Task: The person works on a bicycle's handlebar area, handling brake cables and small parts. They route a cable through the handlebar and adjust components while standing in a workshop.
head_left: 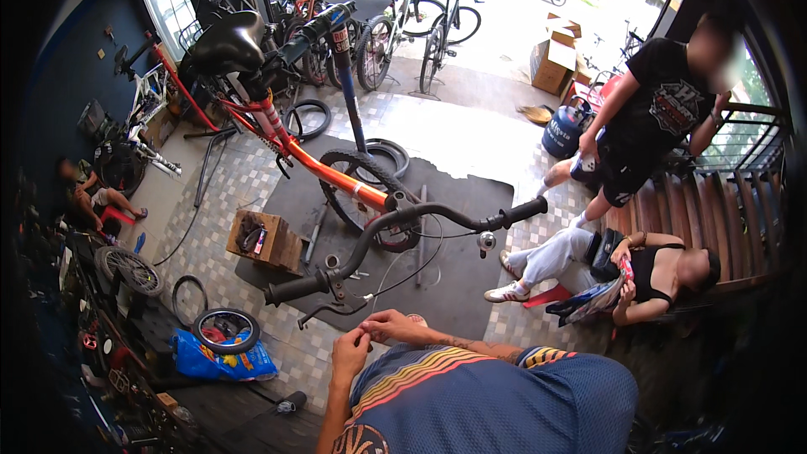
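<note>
My left hand (pixel 350 351) and my right hand (pixel 395 327) meet just in front of my body, fingertips pinched together. Whatever lies between them, if anything, is too small to make out. Right beyond them is a brake lever (pixel 333 311) on the curved black handlebar (pixel 357 245), with a cable (pixel 403 284) looping off beside it. The handlebar carries black grips at both ends and a silver bell (pixel 486 241) on the right. It belongs to an orange-red bicycle frame (pixel 336 176) with a black saddle (pixel 225 42), held up by a blue stand post (pixel 346 76).
A wooden box (pixel 286 245) with small items stands left on the dark mat (pixel 471 277). Tires lie around. A blue bag (pixel 244 366) bears a small wheel (pixel 227 330). One person stands at right by a blue gas cylinder (pixel 561 130); another sits on the wooden bench (pixel 672 210).
</note>
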`<action>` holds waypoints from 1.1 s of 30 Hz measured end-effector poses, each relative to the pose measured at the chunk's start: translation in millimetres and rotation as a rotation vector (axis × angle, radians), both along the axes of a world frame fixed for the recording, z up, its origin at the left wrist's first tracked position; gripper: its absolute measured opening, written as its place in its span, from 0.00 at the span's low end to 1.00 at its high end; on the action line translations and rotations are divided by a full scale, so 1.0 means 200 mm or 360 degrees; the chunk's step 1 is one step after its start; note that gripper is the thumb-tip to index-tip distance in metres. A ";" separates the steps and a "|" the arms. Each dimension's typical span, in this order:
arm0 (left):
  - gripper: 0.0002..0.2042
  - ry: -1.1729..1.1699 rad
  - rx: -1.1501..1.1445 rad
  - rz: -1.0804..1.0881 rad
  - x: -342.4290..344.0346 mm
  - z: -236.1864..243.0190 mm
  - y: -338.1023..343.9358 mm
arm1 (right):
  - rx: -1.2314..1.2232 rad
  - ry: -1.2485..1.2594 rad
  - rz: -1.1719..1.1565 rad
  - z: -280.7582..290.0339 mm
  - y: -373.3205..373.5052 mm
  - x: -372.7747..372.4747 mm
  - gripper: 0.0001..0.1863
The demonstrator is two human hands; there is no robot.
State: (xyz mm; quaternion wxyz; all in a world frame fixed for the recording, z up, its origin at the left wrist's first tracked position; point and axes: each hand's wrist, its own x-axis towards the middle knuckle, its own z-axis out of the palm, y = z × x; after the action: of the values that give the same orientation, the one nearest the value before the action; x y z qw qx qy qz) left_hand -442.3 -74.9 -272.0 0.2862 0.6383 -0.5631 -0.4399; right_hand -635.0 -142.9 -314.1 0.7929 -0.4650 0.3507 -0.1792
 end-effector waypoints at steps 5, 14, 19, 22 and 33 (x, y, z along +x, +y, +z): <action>0.18 -0.0319 -0.0181 0.0522 0.28 -0.44 0.45 | -0.0045 0.0249 0.0076 0.00 0.03 0.07 0.22; 0.19 -0.0195 0.1431 0.0575 0.60 -0.80 1.21 | -0.0212 0.0046 0.0430 -0.09 -0.03 0.37 0.24; 0.19 -0.0039 0.1437 0.0781 0.70 -0.69 1.30 | -0.0279 0.0142 0.0633 -0.05 0.00 0.50 0.25; 0.19 -0.0054 0.1187 0.0871 0.63 -0.72 1.22 | -0.0395 0.0138 0.0685 -0.02 0.04 0.56 0.25; 0.19 0.0045 0.0682 0.0748 0.23 -0.82 0.72 | -0.2165 0.0078 0.0948 0.11 0.16 0.50 0.16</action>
State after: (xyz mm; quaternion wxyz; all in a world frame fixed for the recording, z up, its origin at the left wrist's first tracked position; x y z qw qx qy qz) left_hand -395.8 69.4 -436.8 0.2470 0.7905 -0.2906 -0.4792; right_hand -534.1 -110.2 -291.8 0.3367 -0.9326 0.0388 -0.1239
